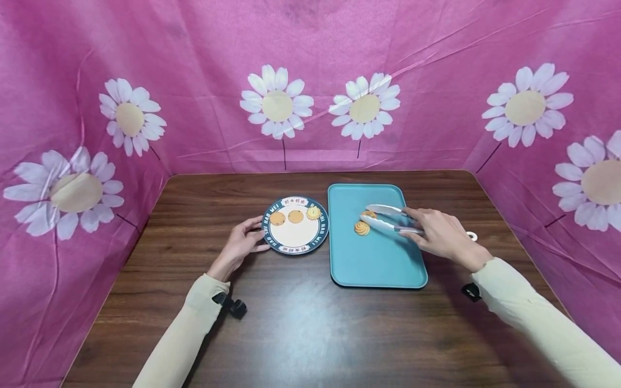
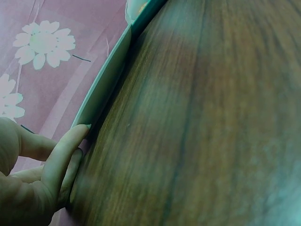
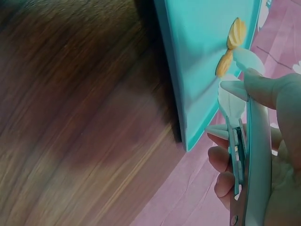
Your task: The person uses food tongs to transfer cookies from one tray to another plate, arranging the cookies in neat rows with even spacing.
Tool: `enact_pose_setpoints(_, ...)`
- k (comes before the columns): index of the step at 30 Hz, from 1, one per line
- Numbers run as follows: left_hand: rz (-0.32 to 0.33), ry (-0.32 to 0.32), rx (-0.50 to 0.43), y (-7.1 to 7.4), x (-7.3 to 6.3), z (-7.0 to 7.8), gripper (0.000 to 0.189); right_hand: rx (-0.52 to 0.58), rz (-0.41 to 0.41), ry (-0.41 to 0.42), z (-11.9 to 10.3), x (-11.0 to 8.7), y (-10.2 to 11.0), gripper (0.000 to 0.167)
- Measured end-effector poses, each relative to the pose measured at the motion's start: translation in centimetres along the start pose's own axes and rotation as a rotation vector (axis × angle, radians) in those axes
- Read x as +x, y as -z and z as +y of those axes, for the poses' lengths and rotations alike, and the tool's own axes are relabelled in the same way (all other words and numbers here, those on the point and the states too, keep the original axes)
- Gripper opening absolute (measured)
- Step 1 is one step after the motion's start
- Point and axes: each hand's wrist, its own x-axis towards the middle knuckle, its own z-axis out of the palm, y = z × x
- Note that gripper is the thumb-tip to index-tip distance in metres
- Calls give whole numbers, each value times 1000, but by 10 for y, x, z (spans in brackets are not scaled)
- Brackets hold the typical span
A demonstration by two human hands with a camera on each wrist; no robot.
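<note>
On the left, a round plate [image 1: 292, 237] with a dark blue patterned rim bears two round flat cookies [image 1: 295, 216] and a pale swirled cookie [image 1: 313, 213]. My left hand [image 1: 237, 243] holds the plate's left rim, its fingers bent at the edge in the left wrist view. My right hand [image 1: 440, 231] grips metal tongs [image 3: 257, 155] with pale, spread tips over the blue tray [image 1: 375, 264]. Two golden swirled cookies lie there, the nearer cookie [image 1: 361, 228] beside the lower tip and the farther cookie [image 1: 370, 214] between the tips, partly hidden.
The plate and tray stand side by side on a dark wooden table [image 1: 213, 345]. A pink cloth [image 1: 320, 32] with white daisies hangs behind and at both sides. The white ring end [image 1: 471, 236] of the tongs juts out behind my right hand.
</note>
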Motion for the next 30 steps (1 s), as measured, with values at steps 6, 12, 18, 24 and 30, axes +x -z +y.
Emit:
enact_pose_setpoints(6, 5, 4, 13, 2, -1, 1, 56, 0, -20, -6, 2, -3, -1, 63)
enact_pose_setpoints(12, 5, 17, 15, 2, 1, -2, 55, 3, -15, -4, 4, -3, -5, 63)
enact_pose_setpoints(18, 11, 23, 16, 2, 1, -2, 55, 8, -13, -10, 5, -2, -8, 62)
enact_pose_setpoints(24, 0, 8, 7, 2, 2, -1, 56, 0, 5, -8, 5, 0, -10, 61)
enact_pose_setpoints(30, 2, 15, 10, 1, 1, 0, 56, -2, 12, -10, 5, 0, -12, 61)
